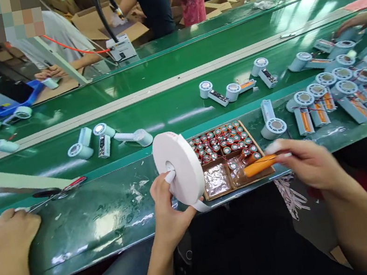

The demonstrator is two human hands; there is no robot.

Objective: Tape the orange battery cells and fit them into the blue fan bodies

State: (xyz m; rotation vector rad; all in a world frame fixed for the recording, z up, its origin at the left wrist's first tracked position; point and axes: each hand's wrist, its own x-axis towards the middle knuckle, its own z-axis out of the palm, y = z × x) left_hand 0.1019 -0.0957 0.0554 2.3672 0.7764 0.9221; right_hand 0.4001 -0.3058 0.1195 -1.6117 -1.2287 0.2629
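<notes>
My left hand (171, 210) grips a large roll of white tape (185, 175) by its core and edge, holding it upright above the bench edge. A loose tape end hangs near the bottom of the roll. Between the fingers of my right hand (316, 164) is an orange-wrapped battery (259, 165), held by one end over a corner of the cardboard box (251, 135). White covers show on some of my fingertips. Several upright batteries (219, 140) with red wires fill the back of that box. Its front compartments show clear plastic film.
Several light-blue plastic housings (273, 127) lie on the bench and green conveyor (171, 106), crowded at right. Another person's hand (11, 232) rests at left, near red-handled scissors (74, 183). A co-worker's hand (358, 21) reaches in at far right. People work across the line.
</notes>
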